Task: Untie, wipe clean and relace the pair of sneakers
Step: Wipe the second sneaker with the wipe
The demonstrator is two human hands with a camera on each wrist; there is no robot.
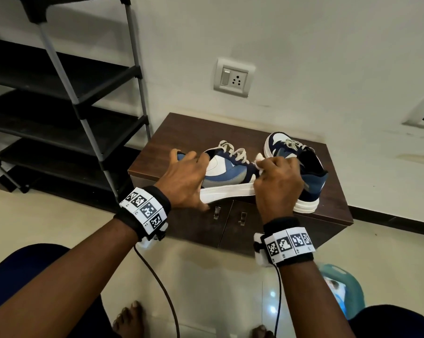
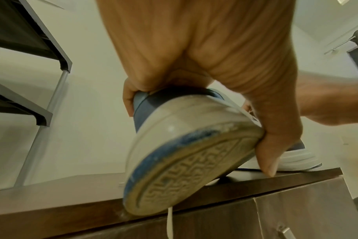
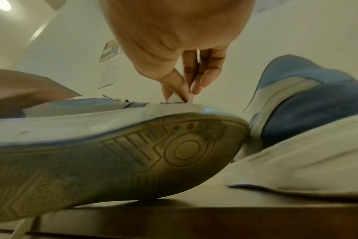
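We judged the wiping step under way: at the tabletop's [image 1: 181, 128] front edge our left hand [image 1: 181, 181] gripped the heel of the tilted near sneaker [image 1: 226, 174], while our right hand's [image 1: 278, 181] fingers [image 3: 204, 76] pinched a white wipe [image 1: 259, 158] against its toe. Next, the wipe should probably work along the grubby white sole. The blue-and-white second sneaker [image 1: 303, 167], laces loose, stood behind toward the right edge.
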